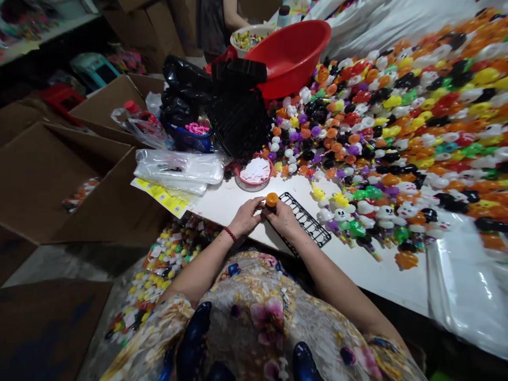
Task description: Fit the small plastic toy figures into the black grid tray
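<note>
A small orange-topped toy figure (272, 200) with a dark lower part is pinched between my two hands at the table's front edge. My left hand (246, 216) grips it from the left, thumb and fingers meeting at its side. From the right, my right hand (283, 218) closes around it, hiding most of its lower part. Under and beside my right hand lies a black plastic grid frame (307, 222) with rows of slots. Just beyond my hands, a round red-rimmed basket (254, 173) holds white paper slips.
Piles of colourful small toys (357, 137) cover the table's right side. A red basin (293, 58) tilts behind a stack of black frames (240, 111). Clear plastic bags (178, 168) lie at left, and open cardboard boxes (79, 180) stand beside the table. Another person's arm (234, 15) shows at the back.
</note>
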`<state>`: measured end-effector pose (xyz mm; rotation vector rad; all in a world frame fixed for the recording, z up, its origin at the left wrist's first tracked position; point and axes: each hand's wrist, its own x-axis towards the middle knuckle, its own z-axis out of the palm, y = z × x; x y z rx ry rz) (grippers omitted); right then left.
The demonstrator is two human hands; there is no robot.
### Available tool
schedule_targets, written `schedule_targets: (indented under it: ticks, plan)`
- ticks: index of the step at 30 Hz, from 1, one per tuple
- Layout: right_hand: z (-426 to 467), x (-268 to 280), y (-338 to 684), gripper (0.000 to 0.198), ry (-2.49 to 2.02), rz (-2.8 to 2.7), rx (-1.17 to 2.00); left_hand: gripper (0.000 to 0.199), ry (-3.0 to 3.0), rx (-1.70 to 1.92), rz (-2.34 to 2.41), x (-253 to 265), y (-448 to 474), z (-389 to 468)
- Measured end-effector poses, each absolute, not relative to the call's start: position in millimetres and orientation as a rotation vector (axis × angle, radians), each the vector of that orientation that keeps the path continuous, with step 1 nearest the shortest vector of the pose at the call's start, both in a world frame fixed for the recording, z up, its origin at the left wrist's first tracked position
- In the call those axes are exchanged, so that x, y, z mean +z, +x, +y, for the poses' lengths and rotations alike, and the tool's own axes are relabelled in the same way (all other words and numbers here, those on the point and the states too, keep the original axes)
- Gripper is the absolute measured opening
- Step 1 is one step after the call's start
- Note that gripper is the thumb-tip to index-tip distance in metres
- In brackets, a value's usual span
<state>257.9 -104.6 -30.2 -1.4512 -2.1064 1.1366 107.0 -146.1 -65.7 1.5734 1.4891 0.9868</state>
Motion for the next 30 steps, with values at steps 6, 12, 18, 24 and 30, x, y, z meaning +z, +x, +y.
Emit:
schedule_targets:
  ticks: [6, 12, 18, 24, 30]
  plan:
    - [-107, -33, 254, 0.019, -1.432, -2.27, 0.987, 0.046, 1.574, 0.931, 1.57, -57, 109, -147]
    - [-114, -41, 247, 0.017, -1.395, -2.259, 0.974, 0.039, 1.552, 0.918, 1.628, -53, 109, -147]
    - [-133, -36, 303, 0.018, -1.229, -2.209, 0.601, 0.03, 1.551, 0.908, 1.674, -58, 108, -146]
    - [-160, -30, 411, 0.019, -1.74, -2.085, 0.044, 0.017, 1.636, 0.921, 1.704, -58, 109, -147]
    - [-159, -41, 417, 0.022, -1.879, -2.204, -0.143, 0.015, 1.673, 0.919, 1.742, -60, 109, -147]
